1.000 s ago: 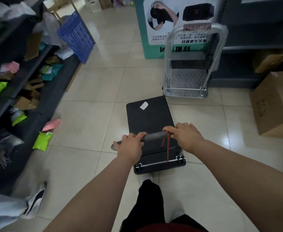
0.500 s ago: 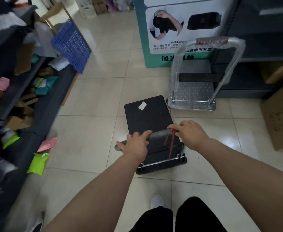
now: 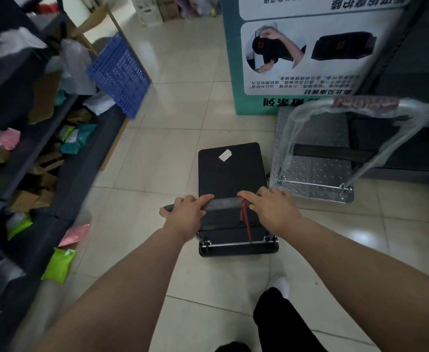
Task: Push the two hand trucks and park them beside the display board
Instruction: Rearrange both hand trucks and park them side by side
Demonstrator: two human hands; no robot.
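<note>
A black hand truck [image 3: 231, 174] with a flat platform and a white sticker stands on the tiled floor straight ahead. My left hand [image 3: 185, 215] and my right hand [image 3: 271, 208] both grip its dark handle bar [image 3: 223, 203], where a red cord hangs. A silver hand truck [image 3: 315, 171] with a plastic-wrapped handle stands close on the right, its platform against the foot of the teal and white display board [image 3: 307, 54]. The black truck's front right corner is almost level with the silver truck's left edge.
Dark shelving [image 3: 17, 153] packed with parcels and bags lines the left side. A blue plastic crate [image 3: 119, 72] leans there. Green and pink bags [image 3: 58, 264] lie on the floor by the shelf. Another dark shelf unit [image 3: 411, 72] stands at the right.
The black hand truck has rolled forward towards the display board and now sits alongside the silver one. The silver truck and board appear nearer and further right.
</note>
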